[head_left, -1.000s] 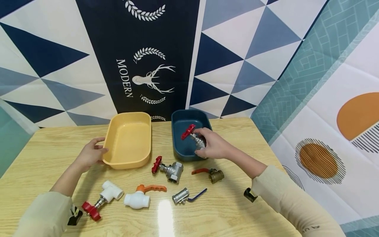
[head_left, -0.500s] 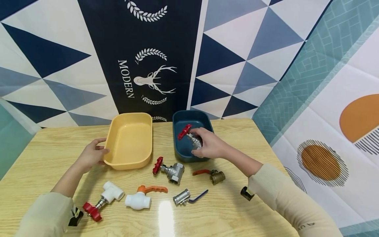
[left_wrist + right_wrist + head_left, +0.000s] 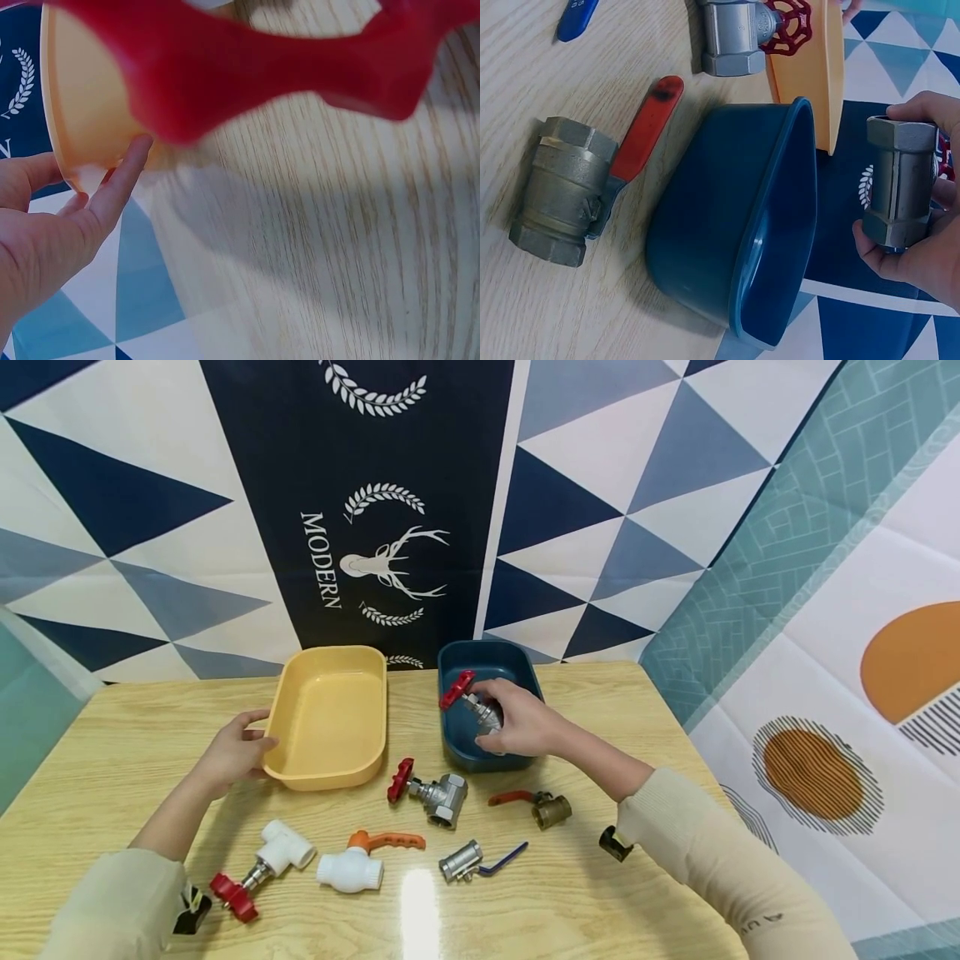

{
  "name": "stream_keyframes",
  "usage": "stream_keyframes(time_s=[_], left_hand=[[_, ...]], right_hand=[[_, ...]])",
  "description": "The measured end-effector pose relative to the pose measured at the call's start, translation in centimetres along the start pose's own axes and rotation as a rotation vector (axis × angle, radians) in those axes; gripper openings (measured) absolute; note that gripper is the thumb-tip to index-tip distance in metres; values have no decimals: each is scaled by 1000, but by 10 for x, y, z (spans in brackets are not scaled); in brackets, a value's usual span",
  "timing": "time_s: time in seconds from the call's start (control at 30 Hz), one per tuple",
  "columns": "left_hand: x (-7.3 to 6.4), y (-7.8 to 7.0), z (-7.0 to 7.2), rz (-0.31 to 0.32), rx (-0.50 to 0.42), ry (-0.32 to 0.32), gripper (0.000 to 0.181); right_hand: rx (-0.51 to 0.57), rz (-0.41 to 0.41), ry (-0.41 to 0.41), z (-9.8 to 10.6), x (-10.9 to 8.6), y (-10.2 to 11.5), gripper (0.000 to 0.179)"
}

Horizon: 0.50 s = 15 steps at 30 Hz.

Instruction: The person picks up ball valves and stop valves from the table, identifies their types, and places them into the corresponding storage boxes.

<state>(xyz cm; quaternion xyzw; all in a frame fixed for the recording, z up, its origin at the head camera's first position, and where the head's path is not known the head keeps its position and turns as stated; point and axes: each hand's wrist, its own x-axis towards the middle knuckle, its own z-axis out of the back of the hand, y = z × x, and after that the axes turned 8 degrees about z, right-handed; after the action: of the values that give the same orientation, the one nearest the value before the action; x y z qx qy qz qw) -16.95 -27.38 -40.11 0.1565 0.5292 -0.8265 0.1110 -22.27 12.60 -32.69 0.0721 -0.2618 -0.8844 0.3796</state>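
My right hand (image 3: 525, 718) grips a gate valve (image 3: 487, 716) by its silver metal body, over the blue bin (image 3: 480, 764). The valve's red handwheel (image 3: 457, 690) points up and to the left. In the right wrist view, thumb and fingers clasp the hexagonal ends of the valve body (image 3: 898, 176), apart from the blue bin's rim (image 3: 769, 195). At the left, my left hand (image 3: 232, 756) touches the near-left side of the yellow bin (image 3: 326, 777), fingers fairly straight against its outer wall. A blurred red handwheel (image 3: 277, 67) covers much of the left wrist view.
Between the bins and me lie another red-wheeled metal valve (image 3: 442, 795), a brass valve with a red lever (image 3: 551, 810), a blue-levered valve (image 3: 461, 860), a white orange-handled valve (image 3: 349, 868) and a white red-wheeled valve (image 3: 281, 847). A patterned wall cloth (image 3: 397, 485) hangs behind.
My right hand has shifted a little to the left over the blue bin, carrying the gate valve. The left hand stays against the yellow bin.
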Motion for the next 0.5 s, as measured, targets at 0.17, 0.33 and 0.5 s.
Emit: stream_keyframes(time_s=[0.17, 0.33, 0.5], left_hand=[[-1, 0, 1, 4, 2, -6, 61], [-1, 0, 1, 6, 1, -6, 61], [-1, -2, 0, 14, 5, -12, 61]], right_hand=[[10, 7, 7, -3, 4, -2, 65], [7, 19, 9, -4, 6, -1, 64], [8, 21, 3, -4, 8, 0, 63]])
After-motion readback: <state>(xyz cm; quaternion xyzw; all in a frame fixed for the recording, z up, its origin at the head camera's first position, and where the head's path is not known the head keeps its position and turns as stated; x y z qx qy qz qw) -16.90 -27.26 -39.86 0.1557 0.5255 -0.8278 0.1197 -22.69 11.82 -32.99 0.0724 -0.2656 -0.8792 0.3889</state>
